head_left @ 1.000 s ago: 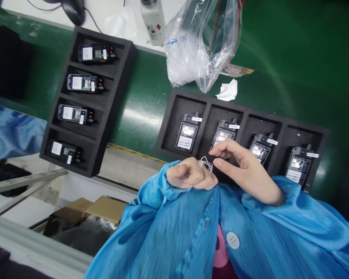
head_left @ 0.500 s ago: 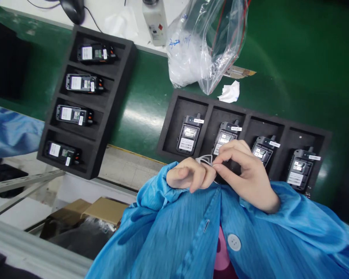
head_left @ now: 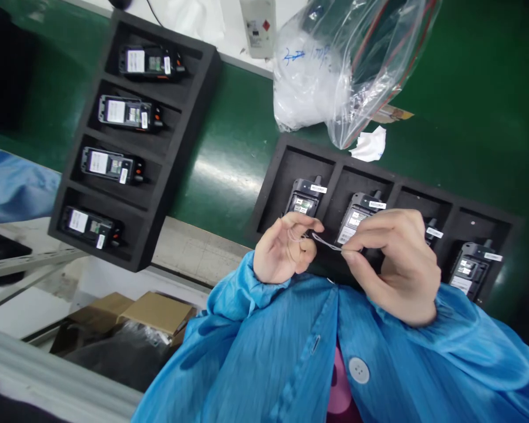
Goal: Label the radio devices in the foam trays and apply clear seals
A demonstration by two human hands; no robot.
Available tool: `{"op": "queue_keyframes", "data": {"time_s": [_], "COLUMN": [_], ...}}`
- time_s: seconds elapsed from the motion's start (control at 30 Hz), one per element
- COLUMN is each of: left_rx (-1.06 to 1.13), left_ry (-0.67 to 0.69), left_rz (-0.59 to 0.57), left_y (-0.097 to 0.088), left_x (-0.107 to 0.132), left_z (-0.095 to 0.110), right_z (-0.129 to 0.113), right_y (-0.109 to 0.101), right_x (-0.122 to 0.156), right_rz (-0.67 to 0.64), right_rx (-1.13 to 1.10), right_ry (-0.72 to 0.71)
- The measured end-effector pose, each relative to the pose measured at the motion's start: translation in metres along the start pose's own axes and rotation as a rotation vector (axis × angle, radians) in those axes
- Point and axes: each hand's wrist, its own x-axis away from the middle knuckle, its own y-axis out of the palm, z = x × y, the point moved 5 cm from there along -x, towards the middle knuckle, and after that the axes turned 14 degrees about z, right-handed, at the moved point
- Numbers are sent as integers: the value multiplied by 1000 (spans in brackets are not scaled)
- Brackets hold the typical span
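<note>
Thin white cords (head_left: 327,242) stretch between my two hands. My left hand (head_left: 286,249) has its fingers curled round the cords, with loops showing across the palm. My right hand (head_left: 397,264) pinches the other end between thumb and fingertips. Beneath both hands lies a black foam tray (head_left: 381,173), each of its compartments holding a handheld device with a stubby antenna and white labels. One device (head_left: 304,200) shows just above my left hand. Another device (head_left: 359,217) is partly behind my right hand, and a third (head_left: 431,232) is mostly covered by it. The rightmost device (head_left: 469,267) lies farther right.
A second foam tray (head_left: 183,129) with similar devices stands at the left. Behind the near tray are a clear plastic bag (head_left: 308,82) with white contents, a scrap of white paper (head_left: 370,144) and a bottle (head_left: 259,29). Cardboard boxes (head_left: 158,314) sit lower left. A blue sleeve (head_left: 17,185) shows at the left edge.
My hands have moved apart, drawing the cords out between them. My left hand has turned, its palm now showing. The view has shifted, so the near tray and bag appear farther right.
</note>
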Motion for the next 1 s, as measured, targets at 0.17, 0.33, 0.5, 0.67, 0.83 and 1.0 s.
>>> {"op": "queue_keyframes", "data": {"time_s": [0.17,0.33,0.5,0.67,0.83,1.0], "left_rx": [-67,-822,-1529,-1648,-1616,-1697], "left_ry": [358,985,1092,1163,1209,1281], "left_rz": [166,361,146,111,130,54], "left_y": [-17,-32,-28,-25,-26,-27], "left_x": [-2,11,7,4,5,5], "left_z": [43,77,67,66,67,60], "right_z": [9,54,71,52,56,68], "right_y": [23,71,86,75,79,85], "right_x": [-13,-16,-12,-13,-9,-4], "right_rz": [-49,-100,-126,-174,-141,-96], "right_rx": [49,191,288,204,203,316], "right_ry": [58,148,145,163,189,161]}}
